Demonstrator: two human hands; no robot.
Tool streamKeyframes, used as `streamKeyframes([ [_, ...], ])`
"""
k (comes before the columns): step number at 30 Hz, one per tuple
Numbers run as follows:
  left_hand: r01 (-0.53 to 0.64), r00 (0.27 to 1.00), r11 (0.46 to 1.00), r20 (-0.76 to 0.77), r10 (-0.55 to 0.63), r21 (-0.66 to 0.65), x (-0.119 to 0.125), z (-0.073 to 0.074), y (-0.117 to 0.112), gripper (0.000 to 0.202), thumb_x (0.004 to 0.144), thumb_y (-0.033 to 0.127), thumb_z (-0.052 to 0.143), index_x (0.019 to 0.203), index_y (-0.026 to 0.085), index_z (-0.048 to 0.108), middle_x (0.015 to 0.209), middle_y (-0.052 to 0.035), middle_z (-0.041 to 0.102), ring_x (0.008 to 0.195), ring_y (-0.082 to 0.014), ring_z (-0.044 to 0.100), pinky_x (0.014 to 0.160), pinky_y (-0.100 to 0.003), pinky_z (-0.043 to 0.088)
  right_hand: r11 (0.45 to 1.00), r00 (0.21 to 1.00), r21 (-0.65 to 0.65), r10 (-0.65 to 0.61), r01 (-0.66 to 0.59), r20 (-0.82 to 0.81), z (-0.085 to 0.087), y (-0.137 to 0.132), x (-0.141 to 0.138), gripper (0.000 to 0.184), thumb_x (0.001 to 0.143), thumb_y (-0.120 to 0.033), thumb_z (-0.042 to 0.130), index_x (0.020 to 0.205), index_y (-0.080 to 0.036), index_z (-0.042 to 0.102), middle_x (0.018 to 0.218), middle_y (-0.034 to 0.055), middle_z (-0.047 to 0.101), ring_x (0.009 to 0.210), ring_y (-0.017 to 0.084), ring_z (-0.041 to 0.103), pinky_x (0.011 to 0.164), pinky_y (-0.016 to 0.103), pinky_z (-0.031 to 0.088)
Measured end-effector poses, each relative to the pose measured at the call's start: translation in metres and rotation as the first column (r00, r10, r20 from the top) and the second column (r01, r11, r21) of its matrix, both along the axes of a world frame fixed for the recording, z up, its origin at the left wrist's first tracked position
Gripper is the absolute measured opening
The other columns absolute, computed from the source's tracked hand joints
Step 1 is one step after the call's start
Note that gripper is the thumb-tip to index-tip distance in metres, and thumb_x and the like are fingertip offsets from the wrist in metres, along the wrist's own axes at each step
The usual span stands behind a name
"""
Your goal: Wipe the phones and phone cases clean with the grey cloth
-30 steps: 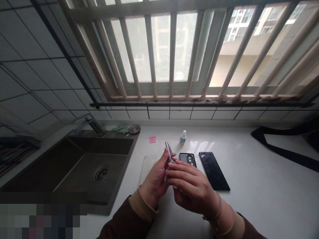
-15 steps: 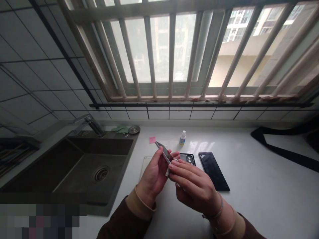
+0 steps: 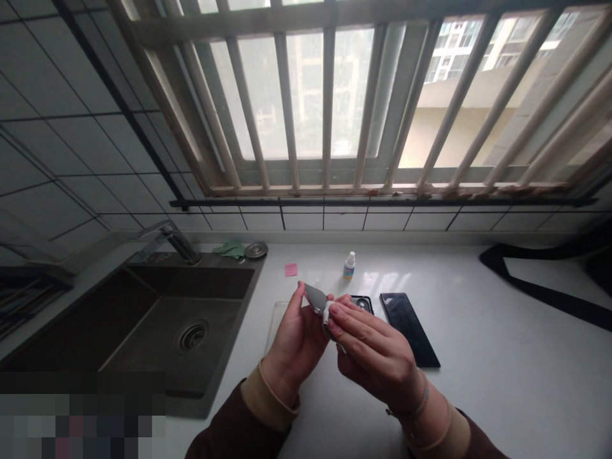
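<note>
Smartphone [image 3: 316, 299] gripped edgewise by left hand [image 3: 296, 341], tilted up above worktop [image 3: 497, 382], edge exposed for access; white wipe [image 3: 327, 313] pinched against it by right hand [image 3: 375, 357]; black phone case [image 3: 362, 304] just behind.

Phone case [image 3: 362, 302] mostly behind right hand [image 3: 375, 354] (lens cutout showing)

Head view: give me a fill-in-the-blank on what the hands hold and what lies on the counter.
1. The left hand holds a thin grey device, and a small ____ item sits at the fingertips of the right hand.
2. The sticky note on the counter is ____.
3. The black slab lies to the ____ of the dark phone case.

Missing words: white; pink; right.
</note>
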State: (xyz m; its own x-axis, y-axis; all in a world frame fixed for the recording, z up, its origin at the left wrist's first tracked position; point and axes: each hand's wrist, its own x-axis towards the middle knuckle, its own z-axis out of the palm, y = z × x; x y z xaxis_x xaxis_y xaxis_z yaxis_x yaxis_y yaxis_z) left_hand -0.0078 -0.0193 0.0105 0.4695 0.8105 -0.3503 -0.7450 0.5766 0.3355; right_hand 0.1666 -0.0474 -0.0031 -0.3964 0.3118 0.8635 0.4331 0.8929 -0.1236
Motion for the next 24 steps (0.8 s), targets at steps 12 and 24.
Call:
streamKeyframes([
  [12,-0.187,0.982,0.981,-0.005,0.187,-0.043,-0.006,0.014,0.003,0.061,0.110,0.049,0.046,0.129,-0.007,0.064,0.110,-0.0280,0.078,0.097,-0.0260,0.080,0.090,-0.031,0.065,0.998,0.998,-0.025,-0.050,0.049,-0.040,0.010,0.003,0.004,0.075,0.084,0.003,0.070,0.155,-0.018,0.056,0.137,0.0147,0.074,0.125,0.029,0.073,0.110,0.047,0.064],
  [24,-0.303,0.950,0.950,0.059,0.307,-0.075,-0.012,0.011,0.009,0.070,0.109,0.046,0.051,0.149,-0.012,0.044,0.124,-0.0383,0.071,0.104,-0.0312,0.080,0.091,-0.034,0.067,0.295,0.476,-0.780,-0.656,-0.552,-0.585,-0.004,0.021,0.000,0.024,0.093,-0.044,0.075,0.093,-0.020,0.080,0.080,0.0025,0.078,0.063,0.016,0.072,0.043,0.021,0.057],
])
